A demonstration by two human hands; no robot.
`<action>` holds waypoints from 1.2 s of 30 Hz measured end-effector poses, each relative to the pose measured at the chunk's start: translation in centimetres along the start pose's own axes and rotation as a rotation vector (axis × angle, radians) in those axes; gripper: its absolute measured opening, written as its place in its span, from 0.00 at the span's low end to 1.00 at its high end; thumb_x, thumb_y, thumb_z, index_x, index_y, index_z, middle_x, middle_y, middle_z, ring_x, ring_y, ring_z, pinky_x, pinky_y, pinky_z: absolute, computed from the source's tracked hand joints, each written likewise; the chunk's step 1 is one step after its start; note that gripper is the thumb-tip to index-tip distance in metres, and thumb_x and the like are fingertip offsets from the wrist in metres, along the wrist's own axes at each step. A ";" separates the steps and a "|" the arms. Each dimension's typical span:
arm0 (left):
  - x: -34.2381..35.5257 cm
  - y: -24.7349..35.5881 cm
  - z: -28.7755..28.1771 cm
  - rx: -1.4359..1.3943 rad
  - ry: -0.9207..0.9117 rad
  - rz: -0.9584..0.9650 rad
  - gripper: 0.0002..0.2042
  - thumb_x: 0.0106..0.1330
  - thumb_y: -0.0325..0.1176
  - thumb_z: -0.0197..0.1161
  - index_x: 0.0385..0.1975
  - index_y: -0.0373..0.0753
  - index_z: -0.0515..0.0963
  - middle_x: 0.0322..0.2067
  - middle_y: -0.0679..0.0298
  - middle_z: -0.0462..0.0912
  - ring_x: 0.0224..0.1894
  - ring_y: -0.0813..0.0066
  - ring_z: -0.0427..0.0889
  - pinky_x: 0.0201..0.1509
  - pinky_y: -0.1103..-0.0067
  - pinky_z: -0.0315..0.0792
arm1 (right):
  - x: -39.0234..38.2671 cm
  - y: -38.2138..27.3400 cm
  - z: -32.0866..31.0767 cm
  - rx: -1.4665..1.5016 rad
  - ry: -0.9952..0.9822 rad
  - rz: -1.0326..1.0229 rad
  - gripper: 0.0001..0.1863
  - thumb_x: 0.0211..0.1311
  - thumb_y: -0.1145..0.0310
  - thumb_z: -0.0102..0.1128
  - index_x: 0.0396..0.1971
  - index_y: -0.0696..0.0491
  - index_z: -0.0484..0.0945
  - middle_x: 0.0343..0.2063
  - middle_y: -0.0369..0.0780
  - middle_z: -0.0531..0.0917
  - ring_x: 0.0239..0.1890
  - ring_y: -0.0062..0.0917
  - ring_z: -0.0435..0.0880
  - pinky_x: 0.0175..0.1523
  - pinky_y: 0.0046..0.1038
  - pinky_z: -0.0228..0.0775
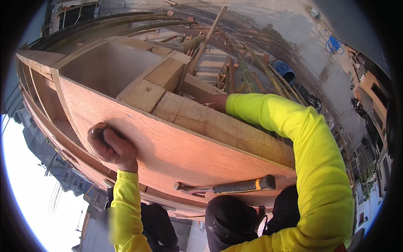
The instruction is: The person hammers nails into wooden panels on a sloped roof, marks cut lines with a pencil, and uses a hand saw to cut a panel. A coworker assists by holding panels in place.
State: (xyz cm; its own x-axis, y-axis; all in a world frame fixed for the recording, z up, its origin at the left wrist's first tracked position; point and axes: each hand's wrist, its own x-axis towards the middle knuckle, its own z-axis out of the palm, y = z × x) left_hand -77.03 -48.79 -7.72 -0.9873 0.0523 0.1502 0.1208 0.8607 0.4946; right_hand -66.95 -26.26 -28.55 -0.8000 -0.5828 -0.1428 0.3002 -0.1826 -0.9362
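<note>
My left hand is curled closed over the reddish plywood panel, near its left end. What its fingers hold, if anything, is too small to make out. My right arm, in a bright yellow sleeve, reaches over a thick timber beam along the panel's far edge. Only the back of my right hand shows behind that beam; its fingers are hidden. A claw hammer with a black and yellow grip lies on the panel near my knees, touched by neither hand.
An open wooden box frame stands beyond the panel, joined by short timber blocks. Behind it are scattered planks and poles, a blue drum and a coil of blue hose. To the left, the structure's edge drops away toward buildings below.
</note>
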 end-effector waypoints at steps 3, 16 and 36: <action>0.3 0.4 0.7 0.056 0.018 0.097 0.07 0.67 0.23 0.45 0.38 0.37 0.72 0.35 0.66 0.74 0.37 0.80 0.70 0.47 0.80 0.67 | 1.4 1.7 2.2 0.035 0.017 0.014 0.20 0.75 0.57 0.52 0.52 0.57 0.80 0.42 0.39 0.85 0.43 0.22 0.82 0.48 0.27 0.74; -0.4 0.1 -0.6 0.168 -0.034 0.130 0.08 0.76 0.34 0.49 0.41 0.35 0.70 0.36 0.61 0.77 0.40 0.76 0.79 0.51 0.76 0.74 | -2.3 -2.6 5.9 0.086 -0.018 0.053 0.19 0.75 0.59 0.52 0.52 0.58 0.79 0.41 0.38 0.85 0.42 0.20 0.82 0.47 0.26 0.73; -1.8 -1.8 -0.9 -0.071 0.097 -0.011 0.08 0.75 0.32 0.52 0.40 0.33 0.71 0.34 0.61 0.77 0.32 0.83 0.74 0.37 0.86 0.71 | -6.0 -4.4 3.5 0.103 -0.134 0.126 0.18 0.75 0.61 0.51 0.53 0.59 0.79 0.41 0.37 0.84 0.42 0.19 0.81 0.46 0.25 0.72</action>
State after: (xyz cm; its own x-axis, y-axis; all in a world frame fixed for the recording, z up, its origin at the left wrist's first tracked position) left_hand -75.42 -50.93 -8.12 -0.9743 -0.0090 0.2252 0.1209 0.8225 0.5558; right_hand -61.66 -24.71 -22.46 -0.6788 -0.7049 -0.2058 0.4503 -0.1782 -0.8749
